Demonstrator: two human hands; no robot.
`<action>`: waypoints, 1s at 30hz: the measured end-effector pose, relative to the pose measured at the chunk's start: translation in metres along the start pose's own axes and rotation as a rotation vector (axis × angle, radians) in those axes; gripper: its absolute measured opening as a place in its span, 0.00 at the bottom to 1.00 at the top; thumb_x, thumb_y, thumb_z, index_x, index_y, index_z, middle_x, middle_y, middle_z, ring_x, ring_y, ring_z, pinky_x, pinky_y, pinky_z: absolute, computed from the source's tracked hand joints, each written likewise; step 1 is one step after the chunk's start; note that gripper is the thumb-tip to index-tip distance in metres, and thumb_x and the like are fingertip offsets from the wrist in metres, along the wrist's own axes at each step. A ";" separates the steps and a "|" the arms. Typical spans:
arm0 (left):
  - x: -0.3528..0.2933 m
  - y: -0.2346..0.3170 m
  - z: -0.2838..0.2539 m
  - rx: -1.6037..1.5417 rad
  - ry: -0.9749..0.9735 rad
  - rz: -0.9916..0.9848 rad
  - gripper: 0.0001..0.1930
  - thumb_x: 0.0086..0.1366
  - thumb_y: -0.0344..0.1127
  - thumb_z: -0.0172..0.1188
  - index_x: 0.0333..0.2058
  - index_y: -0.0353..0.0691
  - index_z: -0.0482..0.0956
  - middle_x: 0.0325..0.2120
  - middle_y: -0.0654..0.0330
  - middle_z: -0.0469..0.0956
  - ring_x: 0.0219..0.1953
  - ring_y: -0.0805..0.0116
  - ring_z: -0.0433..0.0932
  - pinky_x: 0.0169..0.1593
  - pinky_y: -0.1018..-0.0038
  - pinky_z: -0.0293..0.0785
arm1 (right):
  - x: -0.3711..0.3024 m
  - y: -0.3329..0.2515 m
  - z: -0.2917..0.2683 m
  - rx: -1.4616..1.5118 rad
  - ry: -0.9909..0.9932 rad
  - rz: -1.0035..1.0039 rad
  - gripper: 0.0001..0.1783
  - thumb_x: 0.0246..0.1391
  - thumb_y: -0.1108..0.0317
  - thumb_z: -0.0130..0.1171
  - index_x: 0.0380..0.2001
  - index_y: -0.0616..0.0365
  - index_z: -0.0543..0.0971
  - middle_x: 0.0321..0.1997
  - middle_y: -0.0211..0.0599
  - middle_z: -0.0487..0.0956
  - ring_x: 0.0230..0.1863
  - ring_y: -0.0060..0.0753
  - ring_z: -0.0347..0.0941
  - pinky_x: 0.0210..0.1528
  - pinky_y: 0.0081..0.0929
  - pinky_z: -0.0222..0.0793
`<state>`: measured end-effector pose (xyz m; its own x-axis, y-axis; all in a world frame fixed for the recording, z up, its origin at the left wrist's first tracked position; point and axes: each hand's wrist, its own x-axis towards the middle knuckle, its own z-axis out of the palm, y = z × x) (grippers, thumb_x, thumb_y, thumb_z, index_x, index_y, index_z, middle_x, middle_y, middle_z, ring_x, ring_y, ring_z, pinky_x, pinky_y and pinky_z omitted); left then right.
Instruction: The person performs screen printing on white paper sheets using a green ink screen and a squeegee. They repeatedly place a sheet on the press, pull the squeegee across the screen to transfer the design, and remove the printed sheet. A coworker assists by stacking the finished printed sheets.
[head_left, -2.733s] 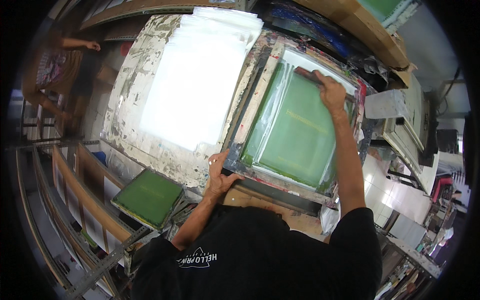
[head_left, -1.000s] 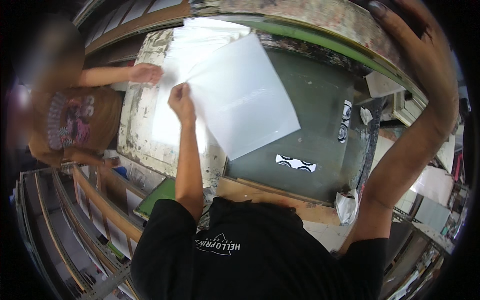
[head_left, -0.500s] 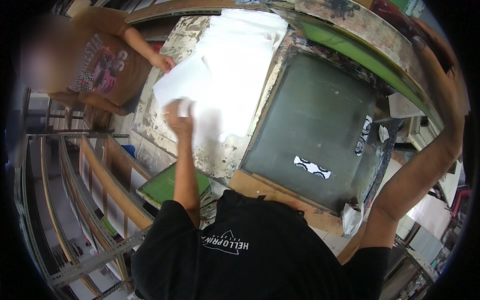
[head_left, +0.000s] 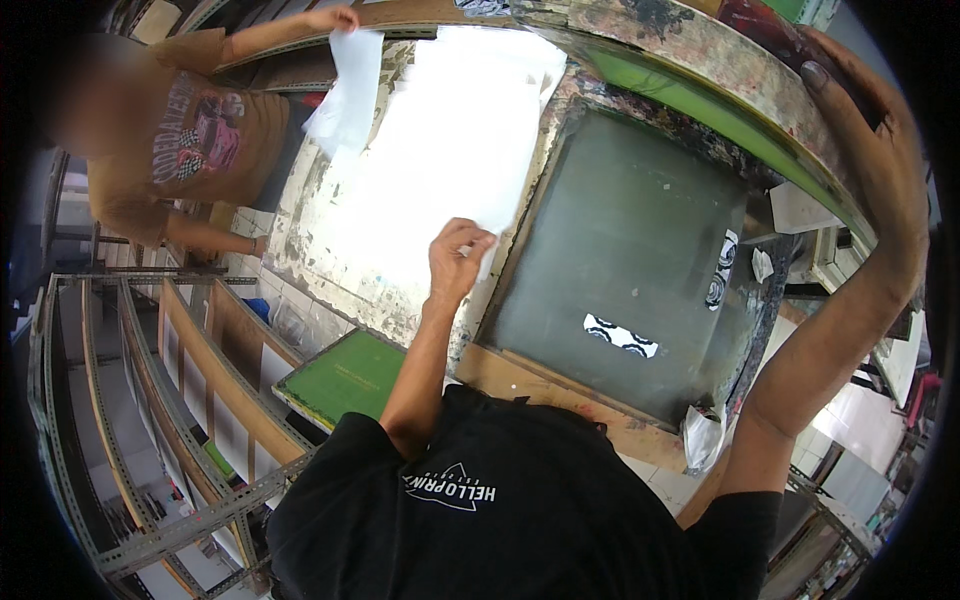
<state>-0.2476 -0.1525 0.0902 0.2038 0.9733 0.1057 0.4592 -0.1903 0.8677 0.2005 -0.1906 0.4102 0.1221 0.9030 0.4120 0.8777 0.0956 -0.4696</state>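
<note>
While the hinged printing screen frame (head_left: 700, 75) is being held tilted up over the grey printing bed (head_left: 620, 260), the person in the black shirt is working at the paint-crusted table (head_left: 330, 270) that carries everything. The grey bed is sitting on the right part of that table, showing a small black-and-white print (head_left: 620, 336) near its front edge. Left of the bed, on the same table, the stack of white sheets (head_left: 440, 150) is lying spread out. Below the table's front edge, a spare green screen (head_left: 345, 375) is resting on the metal rack.

The right hand (head_left: 860, 110) is gripping the raised frame's top rail, fingers wrapped over it, as it was half a second ago. The left hand (head_left: 455, 262) has come down since then: it was lifting a sheet in the air, and now its fingers are pinching together on the corner of a white sheet at the stack's edge nearest the bed.

At the table's far left side, another person's hand (head_left: 335, 18) is now lifting a single white sheet (head_left: 345, 95) away from the stack.
</note>
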 end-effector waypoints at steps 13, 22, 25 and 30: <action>0.012 0.015 0.149 0.585 -0.591 0.436 0.43 0.61 0.64 0.65 0.71 0.56 0.65 0.77 0.56 0.49 0.78 0.38 0.40 0.73 0.30 0.32 | -0.010 -0.076 0.005 -0.237 0.109 -0.099 0.19 0.57 0.57 0.67 0.45 0.59 0.87 0.31 0.39 0.84 0.29 0.29 0.75 0.38 0.27 0.71; 0.018 0.068 0.244 0.520 -0.835 0.667 0.46 0.57 0.62 0.69 0.72 0.57 0.64 0.78 0.57 0.47 0.78 0.40 0.37 0.74 0.31 0.29 | -0.007 -0.074 0.003 -0.255 0.156 -0.211 0.20 0.57 0.53 0.68 0.40 0.59 0.89 0.28 0.43 0.86 0.26 0.31 0.78 0.32 0.29 0.70; 0.007 0.071 0.246 0.499 -0.850 0.682 0.46 0.57 0.61 0.69 0.71 0.57 0.65 0.77 0.56 0.47 0.79 0.41 0.37 0.74 0.31 0.27 | -0.006 -0.072 -0.002 -0.162 0.087 -0.192 0.19 0.58 0.54 0.68 0.40 0.60 0.89 0.28 0.43 0.86 0.27 0.31 0.78 0.33 0.29 0.71; -0.006 0.073 0.243 0.464 -0.881 0.669 0.45 0.56 0.60 0.70 0.71 0.56 0.66 0.77 0.56 0.48 0.79 0.42 0.37 0.75 0.32 0.27 | -0.012 -0.082 0.006 -0.056 0.117 -0.178 0.17 0.59 0.56 0.68 0.40 0.61 0.89 0.27 0.41 0.85 0.26 0.29 0.76 0.32 0.28 0.70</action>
<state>-0.0054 -0.2035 0.0355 0.9594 0.2761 -0.0572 0.2678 -0.8289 0.4911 0.1239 -0.2065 0.4390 0.0129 0.8188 0.5739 0.9142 0.2228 -0.3384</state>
